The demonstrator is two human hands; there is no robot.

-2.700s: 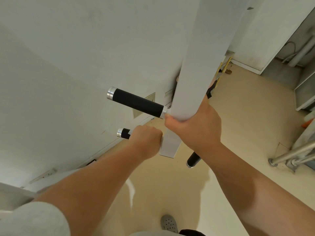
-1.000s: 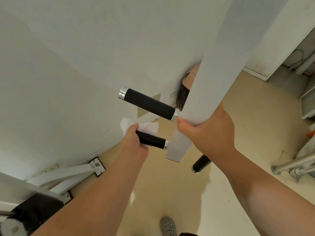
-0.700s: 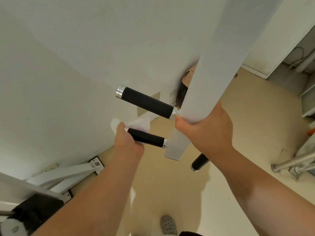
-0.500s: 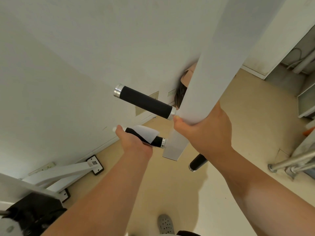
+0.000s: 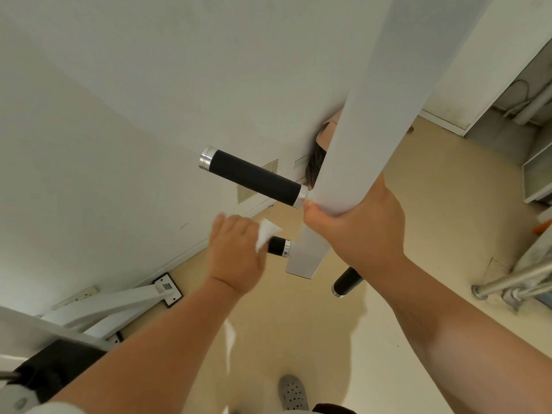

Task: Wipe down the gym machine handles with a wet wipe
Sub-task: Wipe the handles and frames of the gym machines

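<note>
Left hand (image 5: 236, 255) curls a white wipe (image 5: 266, 237) around the lower black handle (image 5: 277, 245). Right hand (image 5: 358, 231) grips the white post (image 5: 373, 115). An upper handle (image 5: 254, 177) juts above, a third handle (image 5: 346, 282) below right. White wall (image 5: 119, 85), beige floor (image 5: 433, 210), grey shoe (image 5: 293, 392).

Upper handle (image 5: 254, 180) totally bare, room all around it, wall (image 5: 119, 115) behind. Gap down to lower handle (image 5: 277, 245) tight-ish: left hand (image 5: 236, 258) covers most of it, only stub by white post (image 5: 367, 130) free. Right hand (image 5: 358, 234) clamps post just under upper handle base, blocks that side.
</note>
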